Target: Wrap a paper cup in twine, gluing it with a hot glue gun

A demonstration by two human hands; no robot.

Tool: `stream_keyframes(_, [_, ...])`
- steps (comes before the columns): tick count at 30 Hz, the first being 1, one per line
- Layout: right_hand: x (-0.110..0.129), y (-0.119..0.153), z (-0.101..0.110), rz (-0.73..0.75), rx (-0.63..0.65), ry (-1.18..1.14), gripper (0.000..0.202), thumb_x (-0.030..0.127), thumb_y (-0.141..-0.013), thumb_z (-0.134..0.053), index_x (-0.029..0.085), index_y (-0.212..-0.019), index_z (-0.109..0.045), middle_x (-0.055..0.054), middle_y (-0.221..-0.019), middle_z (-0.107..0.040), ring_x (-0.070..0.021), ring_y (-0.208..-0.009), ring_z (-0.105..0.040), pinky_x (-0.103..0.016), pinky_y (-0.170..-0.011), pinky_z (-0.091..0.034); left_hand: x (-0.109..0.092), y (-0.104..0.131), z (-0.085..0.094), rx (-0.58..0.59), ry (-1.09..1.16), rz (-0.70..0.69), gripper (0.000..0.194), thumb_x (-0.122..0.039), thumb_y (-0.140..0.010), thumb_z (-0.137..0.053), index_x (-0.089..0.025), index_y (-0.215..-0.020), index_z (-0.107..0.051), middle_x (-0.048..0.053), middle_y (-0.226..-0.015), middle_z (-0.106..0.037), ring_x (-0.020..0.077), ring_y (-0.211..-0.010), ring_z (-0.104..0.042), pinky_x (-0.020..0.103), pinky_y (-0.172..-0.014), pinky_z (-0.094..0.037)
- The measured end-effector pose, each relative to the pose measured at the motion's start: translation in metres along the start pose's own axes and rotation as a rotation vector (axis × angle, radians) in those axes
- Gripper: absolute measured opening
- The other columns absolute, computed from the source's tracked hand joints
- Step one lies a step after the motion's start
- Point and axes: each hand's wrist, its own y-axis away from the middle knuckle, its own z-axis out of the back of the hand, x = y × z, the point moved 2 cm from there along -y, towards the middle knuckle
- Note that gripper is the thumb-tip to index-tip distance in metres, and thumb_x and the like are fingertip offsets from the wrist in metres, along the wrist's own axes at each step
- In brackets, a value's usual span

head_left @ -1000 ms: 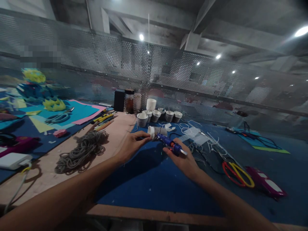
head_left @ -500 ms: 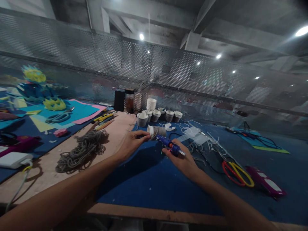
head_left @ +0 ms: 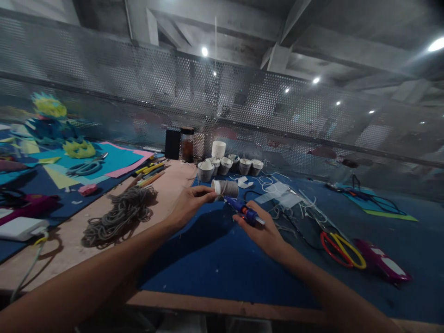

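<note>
A white paper cup [head_left: 225, 188], wound with grey cord over much of its side, lies sideways above the blue table. My left hand [head_left: 197, 201] is closed at the cup's white rim, thumb and forefinger together there. In my right hand [head_left: 262, 229] is a blue hot glue gun [head_left: 244, 209] with a small red light. The gun's nozzle points left and up, close below the cup's cord and rim. Whether it touches the cord is too small to tell.
Several cord-wrapped cups [head_left: 206, 170] stand behind my hands. A grey cord pile [head_left: 123, 215] lies left. On the right are scissors with red and yellow handles [head_left: 342, 249], glue sticks or clear strips [head_left: 279, 195] and a purple case [head_left: 383, 261]. Blue-grey scissors [head_left: 86, 167] rest on coloured paper.
The cup and the glue gun have shifted very slightly left. The nozzle now sits a little lower against the cup's rim end. Both hands keep their grip.
</note>
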Motion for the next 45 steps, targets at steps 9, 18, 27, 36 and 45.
stream_keyframes(9, [0.001, 0.001, 0.0, -0.013, 0.025, 0.004, 0.028, 0.043, -0.092, -0.059, 0.022, -0.079, -0.046, 0.004, -0.076, -0.047, -0.0113, -0.064, -0.047, -0.025, -0.058, -0.037, 0.003, -0.001, 0.0, -0.008, 0.059, 0.034, 0.024, -0.038, -0.074, -0.076, -0.018, -0.087, -0.078, 0.004, -0.079, -0.072, 0.0168, -0.076, -0.063, 0.029, -0.076, -0.051])
stream_keyframes(18, [-0.002, 0.001, -0.002, 0.0, 0.026, 0.017, 0.027, 0.042, -0.092, -0.058, 0.022, -0.079, -0.046, 0.004, -0.076, -0.046, -0.0118, -0.064, -0.047, -0.025, -0.058, -0.035, 0.003, -0.001, 0.001, -0.007, 0.093, 0.066, 0.024, -0.038, -0.075, -0.076, -0.017, -0.087, -0.077, 0.003, -0.077, -0.071, 0.0153, -0.073, -0.062, 0.028, -0.074, -0.05])
stream_keyframes(27, [0.0, 0.001, 0.0, -0.03, 0.021, 0.005, 0.028, 0.042, -0.092, -0.057, 0.022, -0.078, -0.046, 0.003, -0.078, -0.048, -0.0123, -0.067, -0.049, -0.024, -0.059, -0.037, 0.003, -0.001, -0.001, 0.051, 0.09, 0.063, 0.024, -0.037, -0.077, -0.074, -0.015, -0.087, -0.076, 0.004, -0.076, -0.069, 0.0143, -0.072, -0.059, 0.028, -0.073, -0.049])
stream_keyframes(36, [-0.004, -0.002, 0.003, -0.026, 0.001, 0.039, 0.023, 0.039, -0.092, -0.059, 0.022, -0.081, -0.049, 0.002, -0.081, -0.051, -0.0134, -0.07, -0.051, -0.025, -0.061, -0.039, 0.0, 0.003, -0.004, 0.076, 0.032, 0.078, 0.021, -0.036, -0.077, -0.074, -0.017, -0.087, -0.076, 0.002, -0.079, -0.07, 0.0144, -0.076, -0.061, 0.027, -0.074, -0.046])
stream_keyframes(45, [-0.01, -0.003, 0.004, -0.06, -0.038, 0.013, 0.026, 0.045, -0.091, -0.059, 0.022, -0.084, -0.05, 0.003, -0.075, -0.049, -0.0125, -0.063, -0.047, -0.025, -0.056, -0.038, -0.01, 0.007, -0.008, 0.128, -0.086, -0.025, 0.02, -0.034, -0.08, -0.071, -0.015, -0.085, -0.075, 0.004, -0.082, -0.069, 0.0168, -0.08, -0.059, 0.027, -0.074, -0.044])
